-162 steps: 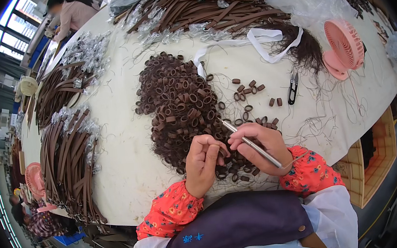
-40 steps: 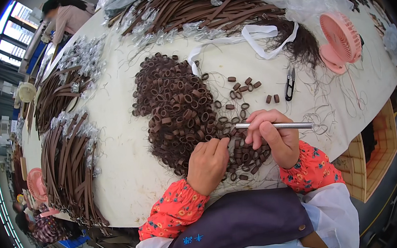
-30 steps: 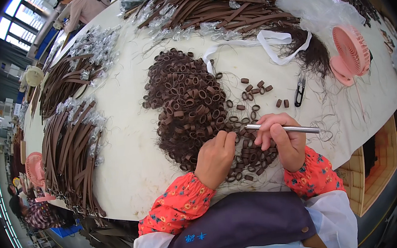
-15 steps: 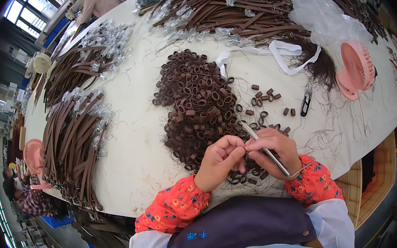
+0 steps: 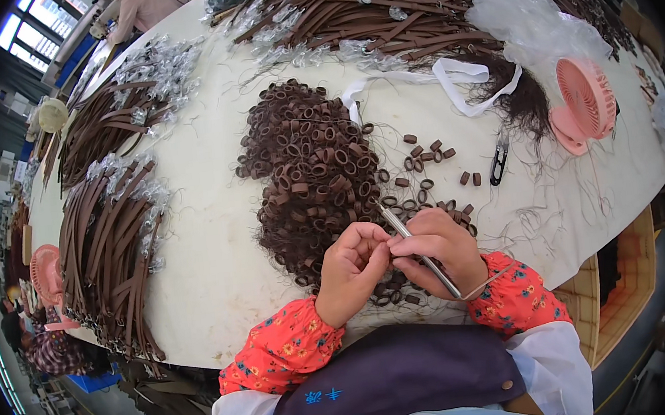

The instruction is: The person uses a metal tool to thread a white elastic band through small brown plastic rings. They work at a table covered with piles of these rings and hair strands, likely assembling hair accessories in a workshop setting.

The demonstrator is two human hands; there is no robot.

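Note:
My right hand [image 5: 442,246] is closed around a slim silver pen-like metal tool [image 5: 397,225], which slants across the fingers with its tip pointing away from me. From its rear end, near the right cuff, comes a thin cord or wire [image 5: 490,279]. My left hand [image 5: 352,272] is closed in a pinch, its fingertips meeting those of the right hand. Whatever sits between the fingertips is hidden or too small to make out. Just beyond both hands lies a big heap of small brown strap loops [image 5: 309,170], mixed with dark thread ends.
Single loops [image 5: 423,155] lie scattered right of the heap, near black-handled thread snips [image 5: 498,161]. Bundles of brown straps [image 5: 108,245] with clear plastic lie left and at the back [image 5: 393,9]. A pink fan [image 5: 583,103], white tape [image 5: 458,99] and a plastic bag [image 5: 526,17] stand or lie right.
The whole view has shifted slightly, so the table's things sit further left in the picture. Both hands keep nearly the same pose, with the tool still in the right.

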